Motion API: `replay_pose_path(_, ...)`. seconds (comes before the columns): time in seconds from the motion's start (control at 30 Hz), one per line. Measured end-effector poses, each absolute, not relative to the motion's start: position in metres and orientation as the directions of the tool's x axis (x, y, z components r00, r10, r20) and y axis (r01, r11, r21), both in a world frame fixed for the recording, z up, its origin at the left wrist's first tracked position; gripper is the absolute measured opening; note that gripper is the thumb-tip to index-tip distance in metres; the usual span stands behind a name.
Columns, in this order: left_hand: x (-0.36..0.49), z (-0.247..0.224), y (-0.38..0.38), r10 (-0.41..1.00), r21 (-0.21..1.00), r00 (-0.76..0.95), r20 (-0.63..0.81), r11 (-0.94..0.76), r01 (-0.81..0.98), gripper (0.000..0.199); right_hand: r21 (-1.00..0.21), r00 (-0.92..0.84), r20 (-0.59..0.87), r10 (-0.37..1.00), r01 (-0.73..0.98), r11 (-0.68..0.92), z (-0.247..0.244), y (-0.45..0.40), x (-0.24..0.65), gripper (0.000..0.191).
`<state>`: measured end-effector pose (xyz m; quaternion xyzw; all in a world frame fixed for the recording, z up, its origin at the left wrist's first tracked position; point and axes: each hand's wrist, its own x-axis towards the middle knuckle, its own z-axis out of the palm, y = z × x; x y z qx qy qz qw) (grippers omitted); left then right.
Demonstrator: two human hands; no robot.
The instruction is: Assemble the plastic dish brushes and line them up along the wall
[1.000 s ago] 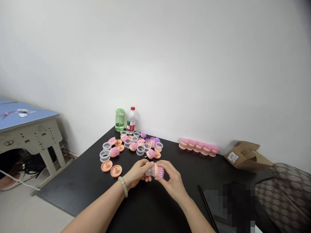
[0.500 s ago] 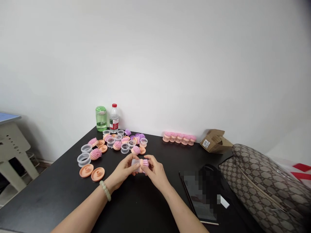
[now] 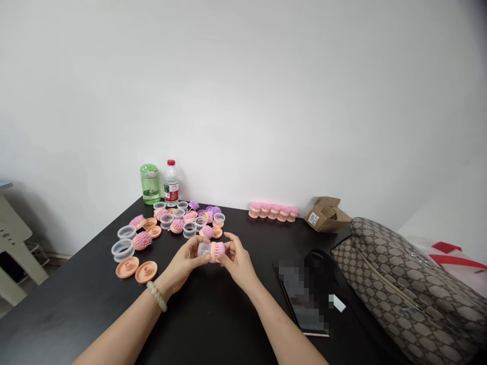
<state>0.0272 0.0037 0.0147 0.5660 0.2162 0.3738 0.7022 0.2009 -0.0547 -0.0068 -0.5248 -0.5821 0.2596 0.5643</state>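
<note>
Two orange plastic discs [image 3: 127, 267] lie at the near left of the black desk [image 3: 68, 314], just beside a stack of clear plastic rings [image 3: 123, 250] and a pink-bristled brush head [image 3: 142, 240]. Behind them, against the wall, stand a green plastic bottle [image 3: 150, 184] and a red-capped water bottle [image 3: 171, 185]. Just in front is a loose pile [image 3: 186, 219] of clear cups, orange discs, and pink and purple brush heads.

Left hand [image 3: 186, 261], pale green bead bracelet [image 3: 157, 296] on the wrist: left fingers [image 3: 200, 256] curled around the clear end of one brush unit [image 3: 211, 250]. That unit sits on its side between both hands, just in front of the pile, with clear cup left, orange collar and pink bristles right. Right hand [image 3: 238, 261]: right fingers [image 3: 228, 243] pinch the bristle end.

Further right: row of assembled pink brushes [image 3: 274, 212] along the wall, torn cardboard box [image 3: 327, 214], pixelated dark slab [image 3: 300, 299], type unclear, quilted-pattern handbag [image 3: 407, 289], red-and-white plastic sheet [image 3: 452, 258].
</note>
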Motion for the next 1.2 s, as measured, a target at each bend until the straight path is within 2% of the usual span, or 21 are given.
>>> replay_pose_path(0.17, 0.028, 0.014, 0.004, 0.790, 0.956, 0.608, 0.073, 0.117, -0.267, 0.045, -0.873, 0.155, 0.434, 0.888, 0.315, 0.371, -0.004, -0.056, 0.199, 0.080)
replay_pose_path(0.33, 0.028, 0.010, 0.005, 0.755, 0.959, 0.645, 0.121, 0.079, -0.272, 0.045, -0.876, 0.112, 0.415, 0.903, 0.319, 0.362, -0.001, -0.059, 0.197, 0.060)
replay_pose_path(0.5, 0.032, -0.001, 0.008, 0.720, 0.961, 0.672, 0.173, 0.025, -0.274, 0.050, -0.899, 0.202, 0.327, 0.923, 0.368, 0.237, -0.009, -0.055, 0.201, 0.048)
replay_pose_path(0.63, 0.034, -0.005, 0.007, 0.736, 0.970, 0.638, 0.227, -0.115, -0.212, 0.046, -0.923, 0.213, 0.254, 0.943, 0.346, 0.170, -0.012, -0.055, 0.202, 0.044)
replay_pose_path(0.8, 0.032, -0.003, 0.004, 0.772, 0.935, 0.560, 0.300, -0.355, -0.011, 0.038, -0.947, 0.224, 0.205, 0.953, 0.290, 0.136, -0.013, -0.054, 0.201, 0.042)
replay_pose_path(1.0, 0.031, -0.004, 0.001, 0.737, 0.819, 0.579, 0.349, -0.540, 0.194, 0.033, -0.872, 0.294, 0.260, 0.920, 0.482, 0.092, -0.021, -0.052, 0.198, 0.033)
replay_pose_path(1.1, 0.032, -0.006, 0.001, 0.727, 0.781, 0.580, 0.368, -0.580, 0.232, 0.040, -0.841, 0.304, 0.290, 0.907, 0.534, 0.090, -0.022, -0.051, 0.196, 0.035)
replay_pose_path(1.2, 0.032, -0.005, 0.002, 0.733, 0.807, 0.567, 0.376, -0.560, 0.188, 0.057, -0.884, 0.260, 0.287, 0.922, 0.442, 0.150, -0.023, -0.050, 0.200, 0.039)
